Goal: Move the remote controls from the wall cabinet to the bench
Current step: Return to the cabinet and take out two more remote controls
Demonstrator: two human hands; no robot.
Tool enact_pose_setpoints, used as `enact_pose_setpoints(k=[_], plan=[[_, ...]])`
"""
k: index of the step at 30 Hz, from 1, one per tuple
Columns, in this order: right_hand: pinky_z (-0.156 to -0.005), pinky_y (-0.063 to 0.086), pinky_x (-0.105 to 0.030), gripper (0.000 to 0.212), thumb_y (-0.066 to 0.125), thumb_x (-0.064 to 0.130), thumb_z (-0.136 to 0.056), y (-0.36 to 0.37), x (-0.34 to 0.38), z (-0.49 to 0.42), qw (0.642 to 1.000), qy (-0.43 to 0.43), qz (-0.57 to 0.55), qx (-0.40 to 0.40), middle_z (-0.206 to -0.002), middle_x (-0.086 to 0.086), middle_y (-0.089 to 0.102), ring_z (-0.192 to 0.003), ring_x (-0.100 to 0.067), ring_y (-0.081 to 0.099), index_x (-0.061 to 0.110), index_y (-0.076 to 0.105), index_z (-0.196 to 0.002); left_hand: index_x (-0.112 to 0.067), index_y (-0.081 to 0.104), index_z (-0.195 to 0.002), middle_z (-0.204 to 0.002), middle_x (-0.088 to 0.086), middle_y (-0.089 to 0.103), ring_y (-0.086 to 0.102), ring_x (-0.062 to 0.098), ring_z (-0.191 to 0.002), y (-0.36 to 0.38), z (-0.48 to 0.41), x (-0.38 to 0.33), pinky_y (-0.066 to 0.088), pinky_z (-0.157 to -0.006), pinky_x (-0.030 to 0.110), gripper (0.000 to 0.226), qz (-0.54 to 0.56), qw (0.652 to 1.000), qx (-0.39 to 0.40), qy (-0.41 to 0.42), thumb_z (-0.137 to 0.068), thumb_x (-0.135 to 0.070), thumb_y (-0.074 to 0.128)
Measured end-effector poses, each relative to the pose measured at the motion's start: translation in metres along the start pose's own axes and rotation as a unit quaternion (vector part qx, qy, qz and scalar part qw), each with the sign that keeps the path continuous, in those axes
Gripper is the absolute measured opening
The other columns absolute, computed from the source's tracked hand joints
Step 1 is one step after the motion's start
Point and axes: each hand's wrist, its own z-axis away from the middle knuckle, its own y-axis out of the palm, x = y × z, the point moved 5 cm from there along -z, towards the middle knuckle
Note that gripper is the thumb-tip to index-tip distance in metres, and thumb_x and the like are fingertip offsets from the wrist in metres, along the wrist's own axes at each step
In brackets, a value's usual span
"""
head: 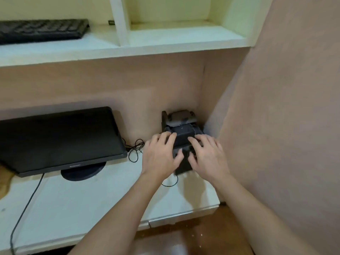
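A pile of dark remote controls (183,134) sits on the white bench (92,199) in the far right corner, against the wall. My left hand (160,153) grips the pile's left side, fingers spread over the top and thumb tucked in at the front. On the right side my right hand (207,155) does the same. A blurred dark remote (182,165) shows between my thumbs. Greyer pieces (181,116) lean at the back of the pile. The wall cabinet (165,46) hangs above, and its right compartment holds nothing visible.
A black monitor (58,137) on a round foot stands at the bench's left, with thin black cables (135,150) looping beside the pile. A black keyboard (42,30) lies in the cabinet's left compartment. A pink wall (285,107) closes the right side.
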Motion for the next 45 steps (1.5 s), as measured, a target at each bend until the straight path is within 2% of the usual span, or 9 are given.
enact_pose_setpoints(k=[4,9,15,17,26,33,38,42,45], plan=[[-0.105,0.039,-0.045,0.045,0.052,0.033,-0.086,-0.057,-0.002,-0.040,0.997,-0.031,0.000,-0.066,-0.124,-0.005,0.063,-0.121,-0.027,0.054,0.019,0.058,-0.129,-0.017,0.062,-0.128,-0.125,0.002,0.067,0.061,0.028,-0.108,-0.058,-0.030,-0.014,0.049,-0.080,0.041,0.050,0.003,0.995,-0.099,0.012,-0.086,-0.045,0.056],[-0.107,0.038,-0.048,0.048,0.054,0.031,-0.085,-0.139,0.002,-0.079,0.986,-0.066,-0.013,-0.153,-0.129,-0.006,0.060,-0.124,-0.028,0.052,0.018,0.056,-0.132,-0.015,0.062,-0.130,-0.127,0.003,0.067,0.060,0.026,-0.114,-0.132,-0.058,-0.031,0.051,-0.088,0.042,0.052,0.017,0.979,-0.203,0.022,-0.087,-0.044,0.061],[-0.093,0.040,-0.040,0.047,0.058,0.028,-0.081,-0.240,0.010,-0.124,0.957,-0.099,-0.009,-0.271,-0.122,-0.009,0.062,-0.113,-0.029,0.056,0.016,0.059,-0.126,-0.013,0.065,-0.126,-0.123,0.006,0.069,0.063,0.028,-0.111,-0.225,-0.089,-0.051,0.053,-0.088,0.044,0.052,0.012,0.944,-0.326,0.056,-0.084,-0.043,0.061],[-0.090,0.043,-0.042,0.047,0.058,0.028,-0.080,-0.277,0.016,-0.141,0.948,-0.108,-0.017,-0.298,-0.122,-0.011,0.063,-0.113,-0.031,0.057,0.015,0.061,-0.126,-0.012,0.066,-0.125,-0.122,0.007,0.069,0.063,0.030,-0.111,-0.262,-0.107,-0.058,0.053,-0.089,0.046,0.053,0.007,0.930,-0.361,0.065,-0.083,-0.043,0.061],[-0.098,0.046,-0.045,0.053,0.060,0.027,-0.083,-0.403,0.045,-0.193,0.909,-0.155,0.001,-0.386,-0.126,-0.013,0.061,-0.118,-0.033,0.055,0.013,0.056,-0.133,-0.017,0.063,-0.128,-0.124,0.002,0.068,0.061,0.024,-0.111,-0.387,-0.164,-0.075,0.049,-0.090,0.040,0.055,-0.010,0.886,-0.455,0.090,-0.083,-0.048,0.058],[-0.099,0.043,-0.036,0.055,0.070,0.018,-0.080,-0.417,0.036,-0.222,0.911,-0.142,-0.062,-0.383,-0.126,-0.012,0.060,-0.120,-0.030,0.053,0.011,0.057,-0.133,-0.015,0.064,-0.124,-0.119,0.002,0.068,0.064,0.023,-0.104,-0.415,-0.196,-0.080,0.055,-0.085,0.039,0.051,0.033,0.886,-0.436,0.156,-0.082,-0.043,0.062],[-0.102,0.041,-0.033,0.058,0.063,0.026,-0.086,-0.424,0.038,-0.244,0.923,-0.140,-0.038,-0.357,-0.137,-0.008,0.052,-0.129,-0.025,0.045,0.013,0.048,-0.140,-0.020,0.065,-0.120,-0.114,-0.004,0.069,0.066,0.020,-0.100,-0.429,-0.225,-0.086,0.056,-0.076,0.036,0.045,0.025,0.901,-0.396,0.178,-0.084,-0.047,0.067],[-0.111,0.031,-0.035,0.060,0.049,0.036,-0.094,-0.429,0.042,-0.268,0.953,-0.096,0.002,-0.286,-0.149,-0.011,0.036,-0.141,-0.026,0.030,0.013,0.034,-0.147,-0.022,0.066,-0.119,-0.114,-0.007,0.071,0.067,0.017,-0.103,-0.441,-0.256,-0.091,0.054,-0.082,0.034,0.044,-0.003,0.924,-0.322,0.206,-0.085,-0.051,0.065],[-0.102,0.037,-0.039,0.054,0.038,0.043,-0.095,-0.430,0.043,-0.281,0.975,-0.044,0.009,-0.216,-0.141,-0.011,0.040,-0.134,-0.027,0.036,0.014,0.036,-0.140,-0.021,0.065,-0.125,-0.125,-0.005,0.070,0.064,0.014,-0.115,-0.444,-0.280,-0.089,0.052,-0.094,0.034,0.048,0.000,0.952,-0.228,0.205,-0.088,-0.051,0.064]])
